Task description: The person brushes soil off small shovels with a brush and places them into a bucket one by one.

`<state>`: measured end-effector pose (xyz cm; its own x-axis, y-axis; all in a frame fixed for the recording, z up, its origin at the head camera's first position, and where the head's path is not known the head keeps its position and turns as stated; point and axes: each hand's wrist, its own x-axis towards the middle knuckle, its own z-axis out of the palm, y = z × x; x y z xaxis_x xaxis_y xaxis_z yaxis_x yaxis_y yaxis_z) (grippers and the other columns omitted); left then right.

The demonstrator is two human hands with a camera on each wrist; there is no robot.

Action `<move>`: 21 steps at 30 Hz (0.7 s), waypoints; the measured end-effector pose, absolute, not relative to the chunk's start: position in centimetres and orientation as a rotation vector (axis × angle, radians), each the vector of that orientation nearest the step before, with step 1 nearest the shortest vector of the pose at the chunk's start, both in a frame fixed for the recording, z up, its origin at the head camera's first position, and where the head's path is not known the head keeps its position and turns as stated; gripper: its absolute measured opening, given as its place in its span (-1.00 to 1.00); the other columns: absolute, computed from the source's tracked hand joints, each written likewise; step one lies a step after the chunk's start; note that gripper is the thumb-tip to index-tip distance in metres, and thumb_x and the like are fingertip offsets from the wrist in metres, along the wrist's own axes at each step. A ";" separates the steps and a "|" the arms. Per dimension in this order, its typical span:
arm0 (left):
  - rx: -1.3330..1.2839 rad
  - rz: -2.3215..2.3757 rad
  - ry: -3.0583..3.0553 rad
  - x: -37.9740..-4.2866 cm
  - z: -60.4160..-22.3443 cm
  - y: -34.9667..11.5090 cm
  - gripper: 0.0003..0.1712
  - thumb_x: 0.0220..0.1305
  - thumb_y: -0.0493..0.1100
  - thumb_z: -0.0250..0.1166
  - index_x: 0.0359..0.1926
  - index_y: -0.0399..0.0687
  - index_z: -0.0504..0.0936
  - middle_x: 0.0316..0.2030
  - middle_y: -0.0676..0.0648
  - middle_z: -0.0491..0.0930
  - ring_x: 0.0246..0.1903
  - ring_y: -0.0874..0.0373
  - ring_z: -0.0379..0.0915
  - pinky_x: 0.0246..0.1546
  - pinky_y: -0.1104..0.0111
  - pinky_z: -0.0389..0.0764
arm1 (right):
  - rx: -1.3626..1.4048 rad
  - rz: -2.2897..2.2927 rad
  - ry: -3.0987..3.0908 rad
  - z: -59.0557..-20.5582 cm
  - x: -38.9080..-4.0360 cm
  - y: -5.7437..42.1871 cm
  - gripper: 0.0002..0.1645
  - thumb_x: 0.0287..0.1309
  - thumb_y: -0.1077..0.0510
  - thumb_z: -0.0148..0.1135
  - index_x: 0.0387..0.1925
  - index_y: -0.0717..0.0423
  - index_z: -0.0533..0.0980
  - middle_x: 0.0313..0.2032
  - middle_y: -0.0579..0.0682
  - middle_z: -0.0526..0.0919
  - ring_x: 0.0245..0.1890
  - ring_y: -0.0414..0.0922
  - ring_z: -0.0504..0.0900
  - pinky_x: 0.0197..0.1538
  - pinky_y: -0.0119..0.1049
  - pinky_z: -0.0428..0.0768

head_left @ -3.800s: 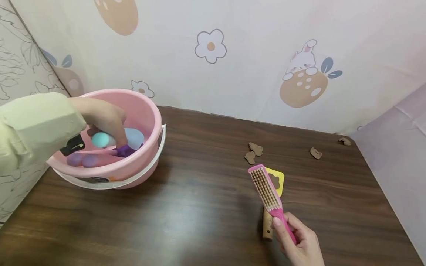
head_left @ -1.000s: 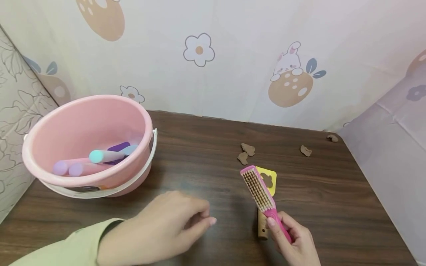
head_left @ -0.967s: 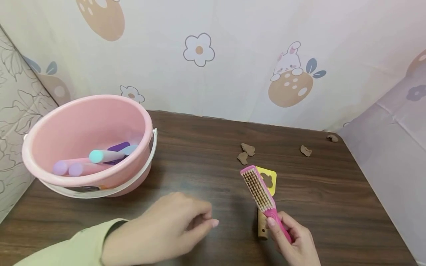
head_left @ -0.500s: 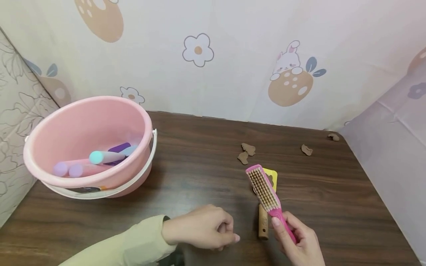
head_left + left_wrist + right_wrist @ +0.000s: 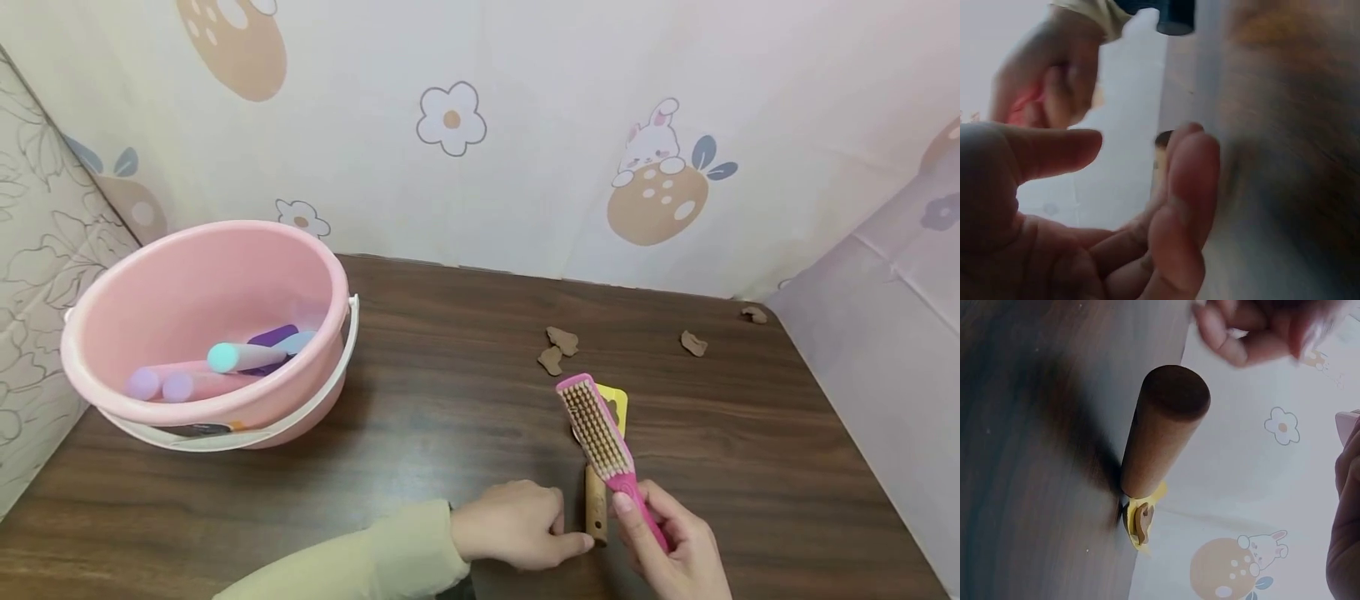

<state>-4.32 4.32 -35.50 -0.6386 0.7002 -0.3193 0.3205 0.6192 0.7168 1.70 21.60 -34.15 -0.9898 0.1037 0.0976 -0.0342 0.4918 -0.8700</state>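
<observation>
My right hand (image 5: 678, 550) holds a pink brush (image 5: 597, 429) by its handle, bristles facing up, above the table. Below the brush lies a wooden handle (image 5: 596, 504); a yellow flat piece (image 5: 621, 404) with a brown scrap on it shows beyond, partly covered by the brush. My left hand (image 5: 513, 525) is just left of the handle, its thumb close to the handle's near end. In the left wrist view a gap shows between the thumb and the loosely bent fingers (image 5: 1194, 181), with nothing between them. Whether it touches the handle I cannot tell.
A pink bucket (image 5: 202, 233) with a white bail handle stands at the left, holding several pastel-handled items (image 5: 258, 357). Brown scraps (image 5: 562, 340) lie beyond the brush, others (image 5: 693, 343) farther right. A patterned wall covering (image 5: 525, 192) borders the table behind.
My left hand was inside the bucket earlier; it has come out and moved right across the table to beside the wooden handle. My right hand has kept holding the brush in nearly the same place.
</observation>
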 end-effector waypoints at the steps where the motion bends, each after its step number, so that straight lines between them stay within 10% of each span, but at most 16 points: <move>1: 0.802 0.804 2.290 -4.3 -35.7 4.8 -0.55 0.31 0.23 0.11 -0.46 -0.01 0.52 -0.71 0.12 0.41 -0.73 0.31 0.30 -0.70 0.46 0.36 | -0.057 1.513 -2.592 -34.2 1.7 21.6 -0.78 0.31 0.32 0.07 -0.49 0.14 0.42 -0.79 -0.17 0.24 -0.84 -0.47 0.17 -0.85 -0.46 0.20; 10: 0.767 0.684 2.418 -4.3 -37.1 7.7 -0.40 0.33 0.34 -0.03 -0.39 -0.09 0.52 -0.67 0.04 0.39 -0.69 0.23 0.33 -0.70 0.37 0.37 | -0.028 1.485 -2.584 -34.4 1.8 21.8 -0.76 0.29 0.36 0.07 -0.51 0.12 0.43 -0.80 -0.17 0.25 -0.87 -0.43 0.20 -0.84 -0.46 0.21; 21: 0.782 0.675 2.512 -4.6 -37.9 10.8 -0.44 0.26 0.03 0.12 -0.83 0.10 0.16 -0.89 0.16 0.11 -0.86 0.34 0.06 -0.88 0.46 0.23 | 0.085 1.476 -2.570 -34.5 1.5 22.0 -0.77 0.26 0.40 0.08 -0.49 0.11 0.45 -0.80 -0.15 0.24 -0.87 -0.34 0.17 -0.83 -0.47 0.18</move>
<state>-4.63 10.82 -37.88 -0.7527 0.6111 -0.2451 0.4060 0.7238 0.5579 1.53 22.03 -34.51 -0.9828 0.0379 0.1808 -0.1371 0.5065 -0.8513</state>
